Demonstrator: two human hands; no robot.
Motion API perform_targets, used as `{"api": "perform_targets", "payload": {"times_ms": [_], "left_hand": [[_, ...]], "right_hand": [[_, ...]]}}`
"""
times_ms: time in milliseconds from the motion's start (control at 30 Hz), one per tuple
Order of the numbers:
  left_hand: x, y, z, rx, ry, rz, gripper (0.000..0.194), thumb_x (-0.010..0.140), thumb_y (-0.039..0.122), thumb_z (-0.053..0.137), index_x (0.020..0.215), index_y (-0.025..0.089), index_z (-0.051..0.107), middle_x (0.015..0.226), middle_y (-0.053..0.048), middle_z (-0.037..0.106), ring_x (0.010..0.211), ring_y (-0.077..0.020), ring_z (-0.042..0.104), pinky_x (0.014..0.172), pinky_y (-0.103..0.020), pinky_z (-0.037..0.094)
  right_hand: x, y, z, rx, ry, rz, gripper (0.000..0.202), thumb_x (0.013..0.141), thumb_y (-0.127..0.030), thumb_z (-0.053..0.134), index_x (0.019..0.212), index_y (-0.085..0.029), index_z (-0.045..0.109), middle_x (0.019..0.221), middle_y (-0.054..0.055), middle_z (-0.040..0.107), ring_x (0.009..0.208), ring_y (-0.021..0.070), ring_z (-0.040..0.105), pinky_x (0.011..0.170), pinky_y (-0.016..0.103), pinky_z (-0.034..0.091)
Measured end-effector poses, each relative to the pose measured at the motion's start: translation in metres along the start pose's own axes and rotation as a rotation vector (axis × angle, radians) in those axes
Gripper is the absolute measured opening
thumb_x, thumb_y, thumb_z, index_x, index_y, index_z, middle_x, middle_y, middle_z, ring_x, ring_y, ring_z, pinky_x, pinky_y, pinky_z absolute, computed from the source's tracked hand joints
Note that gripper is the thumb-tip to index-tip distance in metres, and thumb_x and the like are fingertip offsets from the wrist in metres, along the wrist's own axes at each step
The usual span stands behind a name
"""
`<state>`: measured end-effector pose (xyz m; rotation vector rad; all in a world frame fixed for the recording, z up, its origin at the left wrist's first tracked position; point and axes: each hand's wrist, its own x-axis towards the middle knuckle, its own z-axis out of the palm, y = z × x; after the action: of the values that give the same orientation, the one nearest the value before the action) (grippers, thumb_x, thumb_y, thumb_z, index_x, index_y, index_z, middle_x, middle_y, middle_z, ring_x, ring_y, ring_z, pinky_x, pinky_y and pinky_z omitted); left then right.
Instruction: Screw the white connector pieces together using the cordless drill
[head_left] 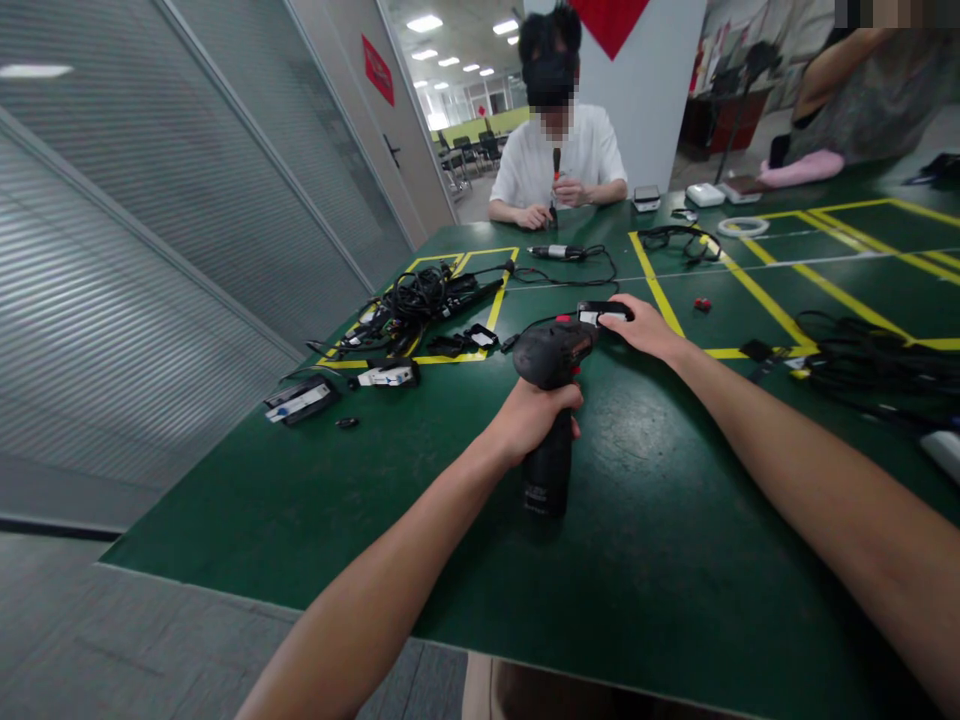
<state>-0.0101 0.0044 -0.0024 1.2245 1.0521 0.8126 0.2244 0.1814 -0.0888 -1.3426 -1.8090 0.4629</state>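
Across green table [675, 580], gripping drill [544, 355] in left hand [534, 418], pinching black device [596, 308] with right hand [639, 325] (could skid, if held loosely)!

A black drill [546, 357], handle down, faces a black case [600, 309].

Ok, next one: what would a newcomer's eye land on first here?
Probably the dark power drill at the centre, gripped in the left hand. At its nose, the right hand holds a small black-and-white device. Left of these, black cables lie tangled on the green table.
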Motion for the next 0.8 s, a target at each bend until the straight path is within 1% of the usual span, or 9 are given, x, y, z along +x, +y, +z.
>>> {"api": "perform_targets", "payload": {"times_ms": [133, 233, 367, 533, 667, 800], "left_hand": [[-0.004, 0.004, 0.002, 0.017, 0.003, 0.015, 0.022, 0.069, 0.019, 0.063, 0.089, 0.014, 0.056, 0.079, -0.001, 0.061, 0.049, -0.0108, 0.058, 0.051, -0.027, 0.048], [-0.009, 0.008, 0.002, 0.045, 0.005, 0.021, 0.024, 0.069, 0.019, 0.063, 0.092, 0.014, 0.055, 0.081, -0.002, 0.062, 0.049, -0.0105, 0.059, 0.051, -0.027, 0.048], [-0.014, 0.012, 0.004, 0.105, -0.003, 0.054, 0.023, 0.069, 0.018, 0.062, 0.091, 0.013, 0.057, 0.083, -0.002, 0.063, 0.05, -0.0098, 0.059, 0.053, -0.026, 0.048], [-0.021, 0.008, 0.008, 0.168, 0.033, 0.165, 0.022, 0.072, 0.021, 0.063, 0.092, 0.013, 0.058, 0.087, -0.004, 0.063, 0.054, -0.0098, 0.057, 0.056, -0.027, 0.049], [-0.026, 0.0, 0.008, 0.253, 0.055, 0.28, 0.024, 0.077, 0.027, 0.064, 0.097, 0.014, 0.061, 0.094, -0.007, 0.066, 0.064, -0.011, 0.058, 0.064, -0.027, 0.05], [-0.029, -0.002, 0.009, 0.384, 0.072, 0.338, 0.024, 0.078, 0.027, 0.064, 0.099, 0.016, 0.064, 0.091, -0.006, 0.066, 0.072, -0.0133, 0.058, 0.071, -0.028, 0.049]], "right_hand": [[-0.001, -0.001, 0.002, 0.001, 0.013, 0.006, 0.044, 0.081, -0.047, 0.064, 0.117, -0.022, 0.064, 0.108, 0.007, 0.07, 0.094, 0.0259, 0.065, 0.087, 0.04, 0.05], [-0.002, -0.002, 0.003, 0.005, 0.01, 0.004, 0.046, 0.081, -0.048, 0.065, 0.119, -0.021, 0.063, 0.11, 0.008, 0.07, 0.096, 0.0261, 0.065, 0.088, 0.04, 0.05], [-0.003, -0.003, 0.003, 0.012, 0.008, -0.003, 0.049, 0.083, -0.046, 0.064, 0.124, -0.02, 0.061, 0.118, 0.01, 0.068, 0.104, 0.0267, 0.064, 0.093, 0.041, 0.048], [-0.005, -0.005, 0.003, 0.015, 0.01, 0.012, 0.057, 0.084, -0.045, 0.062, 0.134, -0.019, 0.055, 0.129, 0.013, 0.064, 0.112, 0.029, 0.062, 0.098, 0.044, 0.046], [-0.006, -0.008, 0.003, 0.023, 0.018, 0.019, 0.057, 0.083, -0.042, 0.062, 0.134, -0.018, 0.055, 0.133, 0.014, 0.061, 0.118, 0.0303, 0.059, 0.103, 0.046, 0.042], [-0.009, -0.013, 0.002, 0.064, 0.013, 0.038, 0.057, 0.081, -0.04, 0.065, 0.132, -0.018, 0.056, 0.132, 0.014, 0.062, 0.118, 0.0316, 0.059, 0.104, 0.049, 0.041]]}}
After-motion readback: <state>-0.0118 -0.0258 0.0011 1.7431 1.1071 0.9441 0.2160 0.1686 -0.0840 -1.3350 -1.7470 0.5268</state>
